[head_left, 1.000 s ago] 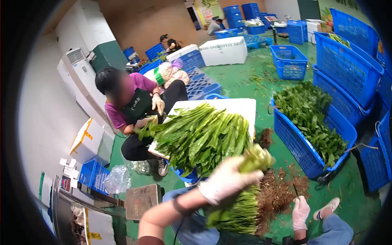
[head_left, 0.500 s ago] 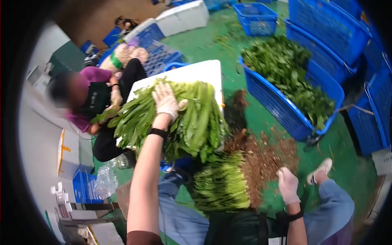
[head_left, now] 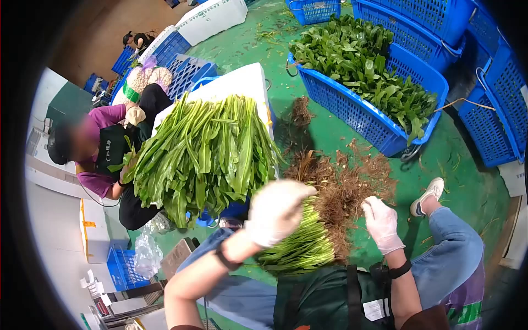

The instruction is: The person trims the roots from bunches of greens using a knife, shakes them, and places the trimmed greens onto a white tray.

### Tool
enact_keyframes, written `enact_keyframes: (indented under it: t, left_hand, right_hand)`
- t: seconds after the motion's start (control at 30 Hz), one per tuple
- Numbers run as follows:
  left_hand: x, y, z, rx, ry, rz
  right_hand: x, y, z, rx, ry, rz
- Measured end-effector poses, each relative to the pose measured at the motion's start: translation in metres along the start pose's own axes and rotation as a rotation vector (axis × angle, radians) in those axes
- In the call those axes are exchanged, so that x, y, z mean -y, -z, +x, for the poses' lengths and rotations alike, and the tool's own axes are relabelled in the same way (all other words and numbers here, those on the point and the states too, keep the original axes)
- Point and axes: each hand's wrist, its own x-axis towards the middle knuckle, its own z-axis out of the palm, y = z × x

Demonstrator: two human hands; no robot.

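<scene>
My left hand [head_left: 279,213], gloved in white and smeared by motion, is over the bundle of long-leaf greens [head_left: 300,247] between my legs, overlapping its upper left part. Brown roots [head_left: 344,203] spread from the bundle's right side. To the right of these roots, my gloved right hand [head_left: 382,224] is closed with its fingers curled; I cannot tell what is in it. A broad heap of loose long green leaves [head_left: 203,148] lies on the white foam box [head_left: 242,82] ahead of me, hanging over its near edge, with neither hand on it.
A blue crate [head_left: 357,104] of leafy greens stands ahead right, with stacked blue crates [head_left: 423,27] behind. At left, a person in a purple shirt [head_left: 102,184] sits beside the foam box, holding leaves. Clear plastic bags [head_left: 147,256] lie near a small blue basket [head_left: 124,267].
My left hand has come off the leaf heap and moved back toward me, down to the rooted bundle. My right hand has shifted slightly up. The view has also shifted.
</scene>
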Motion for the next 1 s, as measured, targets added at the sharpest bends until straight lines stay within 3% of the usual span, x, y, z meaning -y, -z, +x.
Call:
enact_keyframes:
  t: [0.03, 0.17, 0.27, 0.4, 0.5, 0.57, 0.6, 0.63, 0.7, 0.73, 0.77, 0.83, 0.87, 0.97, 1.0]
  left_hand:
    - [0.015, -0.044, -0.022, 0.318, 0.185, 0.029]
    - [0.121, -0.187, -0.087, 0.733, 0.401, 0.233]
    - [0.151, -0.228, -0.121, 0.713, 0.553, 0.074]
    - [0.137, -0.215, -0.121, 0.768, 0.645, 0.041]
    - [0.132, -0.203, -0.131, 0.459, 0.406, 0.082]
    - [0.152, -0.198, -0.137, 0.231, 0.314, -0.100]
    - [0.146, -0.181, -0.122, 0.263, 0.563, -0.284]
    - [0.149, -0.167, -0.105, 0.298, 0.686, -0.520]
    - [0.149, -0.144, -0.077, 0.252, 0.674, -0.828]
    - [0.108, -0.102, -0.041, 0.356, 0.924, -1.143]
    - [0.102, -0.099, -0.037, 0.411, 0.875, -1.336]
    - [0.062, -0.075, -0.014, 0.577, 0.886, -1.341]
    - [0.045, -0.075, -0.011, 0.565, 0.882, -1.335]
    - [0.005, -0.088, -0.015, 0.653, 0.730, -1.128]
    - [-0.006, -0.092, -0.018, 0.657, 0.647, -1.013]
  right_hand:
    - [0.001, 0.000, -0.001, -0.003, 0.003, -0.005]
    - [-0.003, -0.007, -0.006, 0.005, 0.087, -0.066]
    - [-0.007, -0.007, -0.007, 0.028, 0.091, -0.032]
    - [-0.010, -0.015, -0.002, 0.022, 0.080, -0.051]
    - [-0.005, -0.020, 0.002, 0.034, 0.105, -0.036]
    - [-0.004, -0.019, 0.002, 0.015, 0.099, -0.011]
    - [-0.002, -0.019, 0.001, -0.014, 0.096, 0.017]
    - [-0.003, -0.021, -0.001, -0.013, 0.102, 0.022]
    - [-0.006, -0.022, 0.000, -0.085, -0.004, 0.229]
    - [-0.001, -0.017, 0.000, -0.070, -0.083, 0.361]
    - [0.004, -0.013, 0.000, -0.078, -0.074, 0.360]
    - [0.017, -0.005, 0.000, -0.020, -0.284, 0.701]
    - [0.029, 0.003, -0.001, -0.030, -0.337, 0.774]
    - [0.043, -0.004, -0.005, -0.080, -0.322, 1.149]
    - [0.051, 0.002, -0.009, -0.028, -0.492, 1.268]
